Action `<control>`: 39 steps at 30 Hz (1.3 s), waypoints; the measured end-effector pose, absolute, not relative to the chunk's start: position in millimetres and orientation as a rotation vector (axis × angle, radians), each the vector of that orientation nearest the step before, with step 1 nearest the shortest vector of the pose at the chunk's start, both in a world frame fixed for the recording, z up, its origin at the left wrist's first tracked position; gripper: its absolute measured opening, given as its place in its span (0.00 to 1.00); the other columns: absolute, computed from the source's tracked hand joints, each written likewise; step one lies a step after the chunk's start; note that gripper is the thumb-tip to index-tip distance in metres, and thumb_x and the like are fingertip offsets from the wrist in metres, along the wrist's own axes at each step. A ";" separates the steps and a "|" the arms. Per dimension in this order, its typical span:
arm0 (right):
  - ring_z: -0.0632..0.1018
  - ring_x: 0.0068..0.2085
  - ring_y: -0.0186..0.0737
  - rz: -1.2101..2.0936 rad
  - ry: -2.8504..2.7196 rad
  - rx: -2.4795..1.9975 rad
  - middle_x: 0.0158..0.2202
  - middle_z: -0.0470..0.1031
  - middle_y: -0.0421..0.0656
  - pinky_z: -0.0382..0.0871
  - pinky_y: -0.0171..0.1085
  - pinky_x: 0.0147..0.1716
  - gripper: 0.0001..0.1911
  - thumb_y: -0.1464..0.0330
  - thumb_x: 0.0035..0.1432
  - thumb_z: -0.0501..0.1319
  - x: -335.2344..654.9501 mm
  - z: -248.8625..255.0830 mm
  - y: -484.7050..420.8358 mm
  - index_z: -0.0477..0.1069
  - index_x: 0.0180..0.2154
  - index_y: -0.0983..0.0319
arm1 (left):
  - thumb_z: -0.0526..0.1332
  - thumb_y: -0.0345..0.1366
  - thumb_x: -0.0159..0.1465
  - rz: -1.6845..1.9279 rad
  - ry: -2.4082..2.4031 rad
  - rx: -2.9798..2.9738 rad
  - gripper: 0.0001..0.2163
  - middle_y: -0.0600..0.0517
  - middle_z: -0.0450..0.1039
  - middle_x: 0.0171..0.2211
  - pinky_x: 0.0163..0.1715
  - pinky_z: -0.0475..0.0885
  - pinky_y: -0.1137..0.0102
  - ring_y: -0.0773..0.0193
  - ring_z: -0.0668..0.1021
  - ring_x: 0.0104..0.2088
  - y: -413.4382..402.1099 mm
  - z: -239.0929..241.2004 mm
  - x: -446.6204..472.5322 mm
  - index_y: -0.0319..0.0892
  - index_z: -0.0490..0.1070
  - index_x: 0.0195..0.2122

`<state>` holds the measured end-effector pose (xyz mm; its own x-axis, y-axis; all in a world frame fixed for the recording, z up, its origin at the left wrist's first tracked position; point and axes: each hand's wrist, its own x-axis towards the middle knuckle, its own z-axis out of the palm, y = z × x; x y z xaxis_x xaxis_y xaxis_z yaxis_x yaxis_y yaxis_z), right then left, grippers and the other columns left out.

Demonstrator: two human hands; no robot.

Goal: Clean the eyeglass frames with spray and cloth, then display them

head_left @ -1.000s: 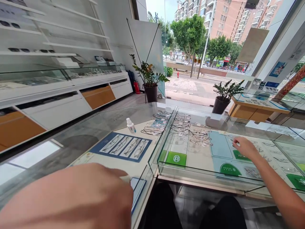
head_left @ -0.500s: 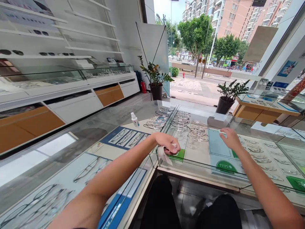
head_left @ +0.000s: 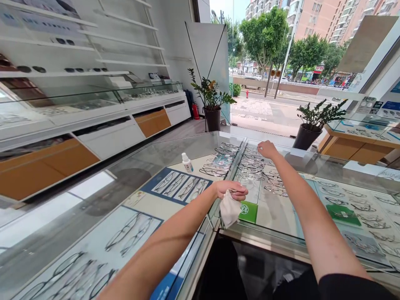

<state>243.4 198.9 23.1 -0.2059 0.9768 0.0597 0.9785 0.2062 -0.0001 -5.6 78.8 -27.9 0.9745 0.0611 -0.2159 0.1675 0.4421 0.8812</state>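
Note:
My left hand (head_left: 230, 189) is closed on a white cloth (head_left: 229, 209) that hangs down at the near corner of the glass display counter (head_left: 175, 156). My right hand (head_left: 266, 148) reaches far across the glass top, fingers curled, resting over rows of thin-framed glasses (head_left: 250, 164) lying under the glass; I cannot make out anything in it. A small white bottle (head_left: 187, 162) stands on the counter top to the left of both hands.
More glasses lie under the glass at the left (head_left: 131, 229) and right (head_left: 353, 204), with a green sign (head_left: 248, 211) inside. Two potted plants (head_left: 212, 104) (head_left: 312, 123) stand by the window. Wall shelves and cabinets (head_left: 93, 125) run along the left.
My right hand has moved from the middle of the glass to its far edge. My left hand stays at the near corner, the cloth now hanging lower. The view has shifted right.

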 end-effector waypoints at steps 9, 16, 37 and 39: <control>0.73 0.57 0.60 -0.088 -2.474 -2.031 0.47 0.83 0.57 0.63 0.51 0.57 0.22 0.65 0.70 0.50 223.1 22.4 225.0 0.83 0.48 0.63 | 0.70 0.48 0.61 -0.067 0.211 1.017 0.24 0.57 0.53 0.17 0.16 0.53 0.74 0.71 0.54 0.17 75.2 -27.8 1.2 0.42 0.59 0.20; 0.73 0.55 0.60 -0.102 -2.514 -2.045 0.45 0.82 0.59 0.63 0.50 0.56 0.22 0.65 0.70 0.49 215.3 21.1 229.1 0.82 0.42 0.65 | 0.69 0.47 0.64 -0.070 0.219 1.015 0.23 0.57 0.52 0.17 0.16 0.54 0.74 0.71 0.53 0.17 74.3 -24.6 4.1 0.42 0.59 0.21; 0.78 0.55 0.47 -0.140 -2.577 -1.957 0.58 0.75 0.49 0.76 0.52 0.54 0.20 0.59 0.69 0.63 124.7 20.7 264.7 0.72 0.57 0.61 | 0.69 0.46 0.63 -0.059 0.200 1.024 0.24 0.58 0.52 0.17 0.16 0.52 0.75 0.72 0.53 0.17 74.7 -22.9 9.5 0.41 0.59 0.19; 0.79 0.54 0.47 -0.133 -2.582 -1.954 0.58 0.75 0.49 0.77 0.52 0.54 0.20 0.60 0.69 0.63 121.7 20.2 265.7 0.72 0.57 0.61 | 0.69 0.46 0.63 -0.062 0.199 1.011 0.23 0.57 0.53 0.16 0.15 0.51 0.74 0.72 0.52 0.17 74.7 -22.6 9.3 0.41 0.60 0.19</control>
